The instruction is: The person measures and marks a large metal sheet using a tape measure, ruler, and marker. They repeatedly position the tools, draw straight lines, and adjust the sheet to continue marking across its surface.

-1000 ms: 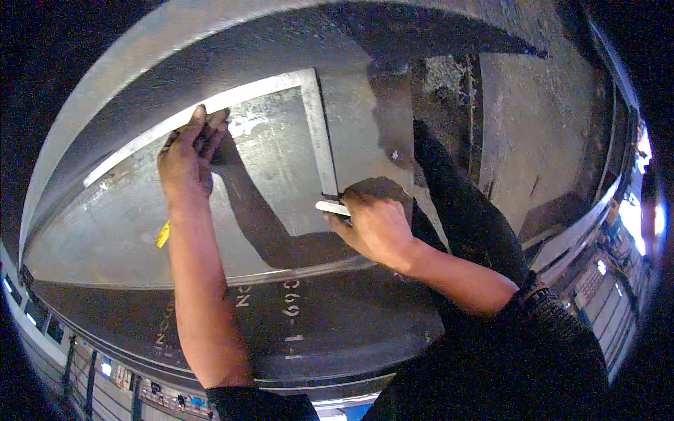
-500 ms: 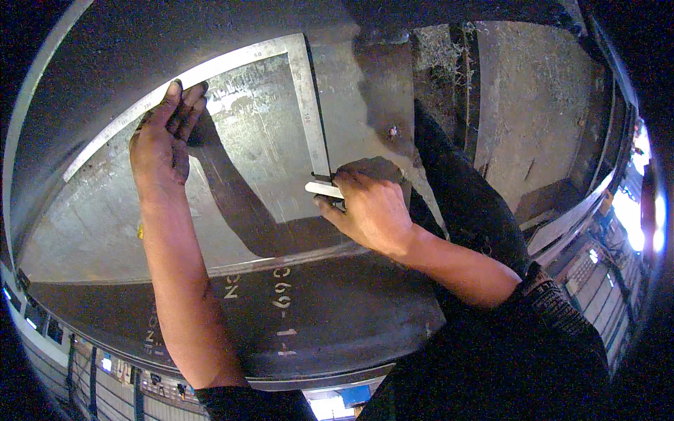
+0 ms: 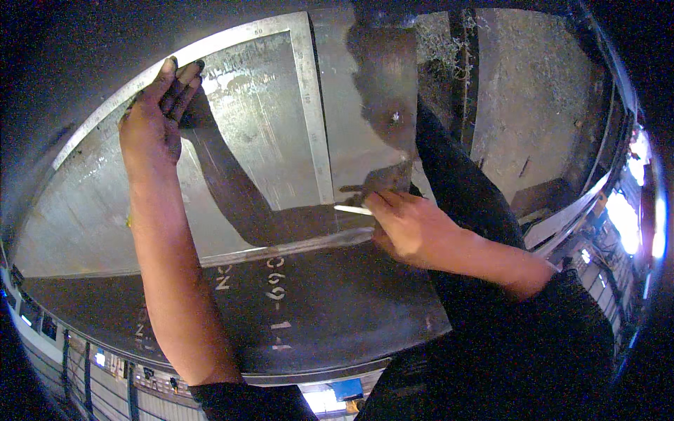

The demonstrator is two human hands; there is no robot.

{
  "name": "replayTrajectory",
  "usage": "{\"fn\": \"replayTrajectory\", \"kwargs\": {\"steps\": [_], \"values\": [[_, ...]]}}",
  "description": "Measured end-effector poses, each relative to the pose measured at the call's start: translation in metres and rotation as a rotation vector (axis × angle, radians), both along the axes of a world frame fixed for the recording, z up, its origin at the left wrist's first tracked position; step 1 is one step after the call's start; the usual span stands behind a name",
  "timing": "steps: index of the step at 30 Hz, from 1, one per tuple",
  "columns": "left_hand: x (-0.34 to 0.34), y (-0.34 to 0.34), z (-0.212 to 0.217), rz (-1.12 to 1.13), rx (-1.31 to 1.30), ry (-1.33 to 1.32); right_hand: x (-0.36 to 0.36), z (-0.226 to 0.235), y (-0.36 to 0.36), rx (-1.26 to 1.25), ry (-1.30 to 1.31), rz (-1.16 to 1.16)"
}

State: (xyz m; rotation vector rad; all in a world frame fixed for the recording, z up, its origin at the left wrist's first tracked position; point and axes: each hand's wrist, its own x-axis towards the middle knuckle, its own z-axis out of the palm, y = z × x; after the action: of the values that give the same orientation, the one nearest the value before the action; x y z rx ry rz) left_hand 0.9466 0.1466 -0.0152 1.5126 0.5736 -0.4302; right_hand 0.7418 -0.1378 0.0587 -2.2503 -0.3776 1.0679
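A steel square point(image 3: 305, 84) lies on a grey metal surface point(image 3: 274, 161), its long arm curving away to the left and its short arm pointing toward me. My left hand point(image 3: 152, 126) rests against the long arm, thumb on the metal and the other fingers stretched along its inner edge. Between the thumb and fingers of my right hand point(image 3: 418, 231) is a slim white chalk stick point(image 3: 351, 209). Its tip is just beyond the end of the short arm, apart from the square. Whether the tip touches the surface, I cannot tell.
A dark steel face point(image 3: 337, 309) with pale stencilled marks drops away on my side. To the right is a recessed bay point(image 3: 533, 105) with metal shavings point(image 3: 442, 59) along its left side. My dark-clothed leg point(image 3: 467, 182) stretches beside it.
My right hand has moved right and toward me with the chalk, off the end of the square's short arm. My left hand stays on the long arm; the whole view has shifted slightly.
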Motion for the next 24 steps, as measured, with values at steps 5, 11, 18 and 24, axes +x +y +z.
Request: {"fn": "replayTrajectory", "kwargs": {"steps": [5,11,18,24], "values": [[0.001,0.001,-0.008,0.141,-0.108,0.052,-0.014,0.01,-0.03,-0.086,0.218,0.201],[0.005,0.015,-0.016,0.045,-0.121,0.033,-0.014,0.009,-0.037,-0.038,0.251,0.164],[0.005,0.001,-0.006,0.107,-0.074,0.089,-0.015,0.005,-0.036,-0.029,0.202,0.14],[0.006,0.003,-0.008,0.105,-0.082,0.096,-0.018,0.001,-0.037,-0.016,0.21,0.126]]}}
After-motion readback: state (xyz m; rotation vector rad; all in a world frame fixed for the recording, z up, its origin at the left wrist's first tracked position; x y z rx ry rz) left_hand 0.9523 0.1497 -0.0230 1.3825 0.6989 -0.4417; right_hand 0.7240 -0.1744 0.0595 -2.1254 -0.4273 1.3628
